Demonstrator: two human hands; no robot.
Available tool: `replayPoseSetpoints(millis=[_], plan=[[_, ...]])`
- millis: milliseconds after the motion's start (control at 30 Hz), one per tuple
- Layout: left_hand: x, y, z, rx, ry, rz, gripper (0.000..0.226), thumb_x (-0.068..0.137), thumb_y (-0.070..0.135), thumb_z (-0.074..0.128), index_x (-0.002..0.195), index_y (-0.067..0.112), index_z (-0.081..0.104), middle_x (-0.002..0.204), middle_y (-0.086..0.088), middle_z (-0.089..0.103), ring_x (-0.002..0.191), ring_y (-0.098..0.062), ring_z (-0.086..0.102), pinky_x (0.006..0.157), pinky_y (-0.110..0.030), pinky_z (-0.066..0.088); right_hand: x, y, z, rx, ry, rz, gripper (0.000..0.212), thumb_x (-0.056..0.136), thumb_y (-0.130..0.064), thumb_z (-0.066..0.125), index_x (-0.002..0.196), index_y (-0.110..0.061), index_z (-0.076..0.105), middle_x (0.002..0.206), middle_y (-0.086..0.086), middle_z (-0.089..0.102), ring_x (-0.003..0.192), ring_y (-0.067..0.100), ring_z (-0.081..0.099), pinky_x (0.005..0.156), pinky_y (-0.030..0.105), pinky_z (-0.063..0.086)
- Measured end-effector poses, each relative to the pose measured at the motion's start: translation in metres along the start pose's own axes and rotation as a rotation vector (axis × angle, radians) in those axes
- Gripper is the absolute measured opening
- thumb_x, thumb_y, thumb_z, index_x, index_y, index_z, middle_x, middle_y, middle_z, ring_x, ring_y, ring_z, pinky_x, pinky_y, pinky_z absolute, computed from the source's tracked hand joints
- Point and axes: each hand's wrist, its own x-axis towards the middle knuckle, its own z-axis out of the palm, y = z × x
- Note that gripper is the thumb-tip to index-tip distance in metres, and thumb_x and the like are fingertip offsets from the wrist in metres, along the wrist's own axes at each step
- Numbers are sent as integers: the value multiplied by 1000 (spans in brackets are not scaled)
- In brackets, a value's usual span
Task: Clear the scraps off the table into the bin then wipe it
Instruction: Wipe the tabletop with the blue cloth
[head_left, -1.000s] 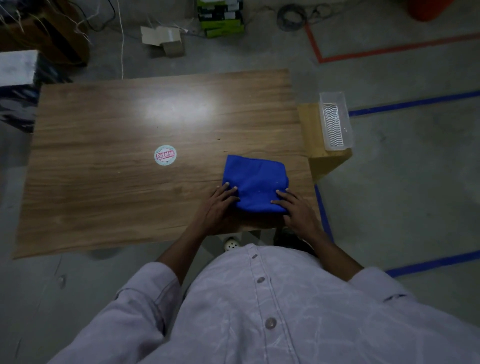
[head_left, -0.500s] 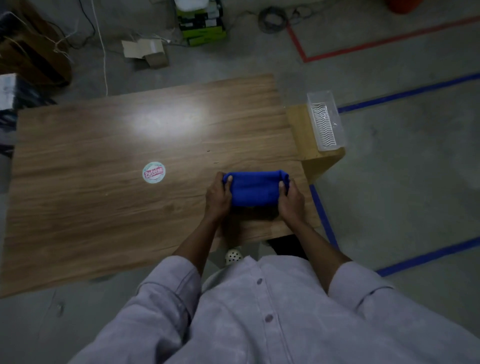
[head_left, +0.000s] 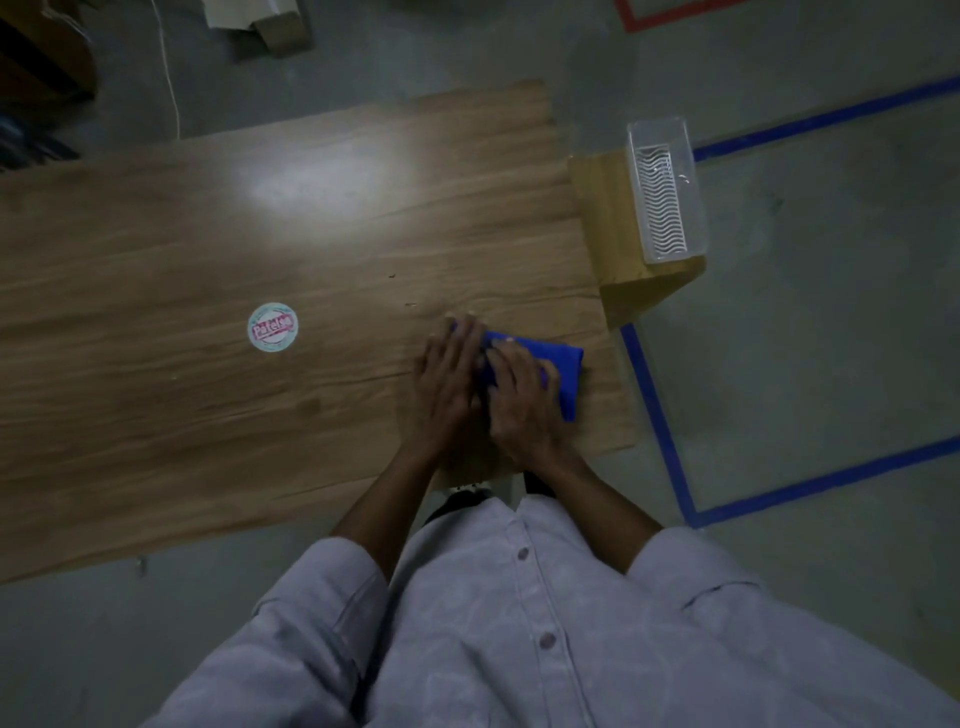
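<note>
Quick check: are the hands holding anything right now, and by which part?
Nothing is gripped. The left hand and right hand lie flat on the folded blue cloth, pressing its left end and middle onto the table.

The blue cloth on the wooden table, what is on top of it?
The left hand and right hand press on the folded blue cloth. They cover its left part; only its right end shows.
</note>
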Motion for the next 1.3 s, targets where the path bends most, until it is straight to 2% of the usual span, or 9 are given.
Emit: replayPoseSetpoints(millis=[167,467,633,833,933,1033,1133,1233,1300], plan=[[-14,-25,16,130,-233,47,59,108,37,27,162,14,22,171,-4,14,158,-25,6,126,-53,11,-2,27,10,-139,-370,-29,65,106,-49,24,162,-24,4,170,-7,-3,156,16,-9,125,49,3],[16,-38,-1,315,-196,264,67,107,47,38,161,12,24,169,-10,19,156,-30,16,126,-54,9,8,24,-7,-67,-215,-174,62,105,-34,43,160,-16,22,169,-2,14,156,16,3,126,46,8],[6,-6,-14,261,-44,-225,72,106,50,36,158,2,25,166,-25,16,153,-43,17,125,-58,8,6,31,-7,41,-407,-126,80,97,-56,48,162,-24,15,169,-4,10,156,21,-1,125,41,9],[-34,23,-15,42,-2,-424,67,101,53,39,149,7,38,148,-22,44,126,-43,47,106,-57,39,18,12,-16,265,-132,147,45,81,-17,64,125,-9,68,122,15,65,110,36,63,91,45,54],[-21,31,-29,-334,14,-644,72,98,58,48,151,12,34,143,-16,49,128,-36,48,109,-53,38,25,-4,-40,494,-22,403,21,95,-15,62,114,-12,67,103,6,69,93,24,64,76,30,46],[6,40,-54,-925,-67,-909,88,85,77,55,150,22,32,138,-8,56,120,-31,61,100,-52,51,30,-12,-63,794,37,530,8,97,-22,65,104,-19,65,96,-1,69,86,15,65,73,37,51],[23,50,-64,-1338,-157,-931,57,91,50,72,134,16,58,125,-5,70,112,-30,69,82,-41,57,30,-8,-73,1015,67,618,19,95,-21,70,113,-20,64,106,-1,71,94,15,67,76,33,56],[32,55,-60,-1213,-164,-846,52,96,23,70,142,11,49,126,-9,65,102,-19,66,82,-35,55,31,-2,-74,1010,134,711,40,93,-26,72,130,-23,55,127,0,64,108,13,64,86,34,56],[36,50,-50,-798,-223,-711,62,99,25,66,151,11,36,135,-12,58,111,-20,60,93,-36,51,31,4,-69,722,159,737,51,97,-29,66,144,-23,47,140,1,56,120,17,57,94,35,50]])
